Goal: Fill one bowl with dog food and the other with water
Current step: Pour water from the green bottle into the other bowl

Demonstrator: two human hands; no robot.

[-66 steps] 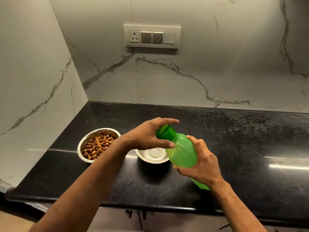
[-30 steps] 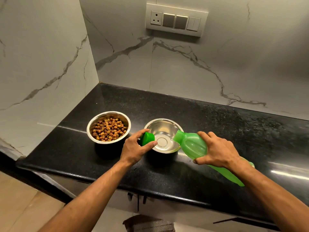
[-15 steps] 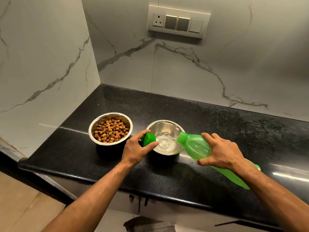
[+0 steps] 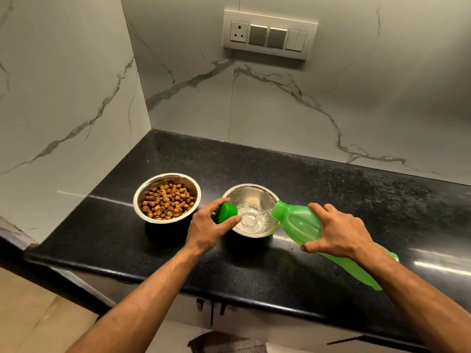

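— Two steel bowls at frame centre on the black counter (image 4: 331,200)?
— Yes: the kibble bowl (image 4: 167,197) left, the water bowl (image 4: 252,211) right. The left hand (image 4: 207,229) pinches the green cap (image 4: 225,212) at its rim; the right hand (image 4: 336,234) grips the tilted green bottle (image 4: 298,222), pouring water in.
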